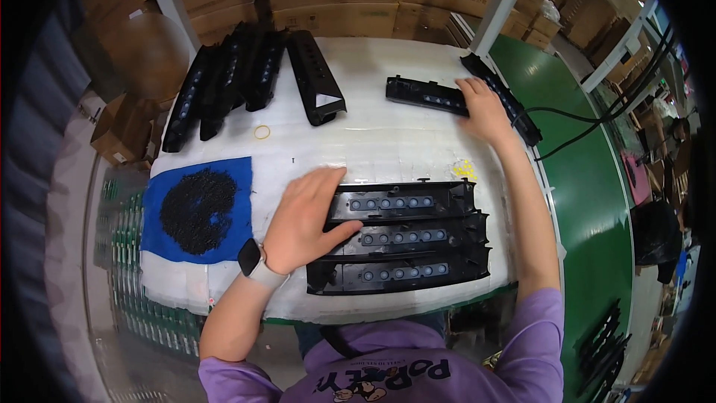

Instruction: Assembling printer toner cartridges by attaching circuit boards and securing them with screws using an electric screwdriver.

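Three long black plastic panels point(399, 239) lie side by side in front of me, each with a row of round grey buttons. My left hand point(309, 213), wearing a watch point(250, 257) on its wrist, rests over their left ends with fingers stretched and thumb apart. Farther off, at the right, my right hand point(481, 110) has its fingers round the right end of another black plastic panel point(426, 95). That end is partly hidden by the fingers.
Several black panels point(231, 75) stand at the far left, beside a panel with a white triangle point(313, 78). Small black parts point(198, 213) are heaped on a blue cloth point(242, 179). Yellow bits point(465, 170) lie near the right. Black cables point(597, 116) hang over a green surface point(589, 254).
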A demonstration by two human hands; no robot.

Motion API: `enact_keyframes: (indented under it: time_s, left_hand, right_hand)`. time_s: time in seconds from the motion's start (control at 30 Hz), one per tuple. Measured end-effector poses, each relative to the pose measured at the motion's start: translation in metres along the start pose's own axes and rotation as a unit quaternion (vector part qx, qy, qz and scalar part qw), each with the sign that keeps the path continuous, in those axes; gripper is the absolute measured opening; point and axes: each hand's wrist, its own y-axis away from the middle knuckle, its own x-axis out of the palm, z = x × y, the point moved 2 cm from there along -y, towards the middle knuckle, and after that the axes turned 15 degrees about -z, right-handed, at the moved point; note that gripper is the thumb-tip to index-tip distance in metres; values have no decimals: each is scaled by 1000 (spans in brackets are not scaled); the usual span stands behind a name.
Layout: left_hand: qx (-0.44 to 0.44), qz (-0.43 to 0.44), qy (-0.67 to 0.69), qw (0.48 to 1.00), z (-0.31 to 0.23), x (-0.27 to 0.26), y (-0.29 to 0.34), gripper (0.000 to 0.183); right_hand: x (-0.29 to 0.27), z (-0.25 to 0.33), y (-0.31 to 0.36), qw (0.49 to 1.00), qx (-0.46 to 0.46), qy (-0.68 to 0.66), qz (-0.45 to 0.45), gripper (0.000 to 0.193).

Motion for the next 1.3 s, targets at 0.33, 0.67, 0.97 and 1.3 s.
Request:
enact_keyframes:
  time_s: [0.33,0.67,0.97,1.3]
  left_hand:
    - [-46,37,63,996,4,4,6,56]
    - [-78,-22,33,996,9,7,3,41]
    - [-39,-2,-5,999,9,9,2,30]
    - [-34,-4,-2,999,10,1,6,29]
  right_hand:
    - [-27,49,3,951,90,-218,200,56]
    - [-55,111,6,920,-48,-290,260,42]
    - [6,-23,2,968,196,155,-29,62]
    - [35,-75,10,925,325,195,8,64]
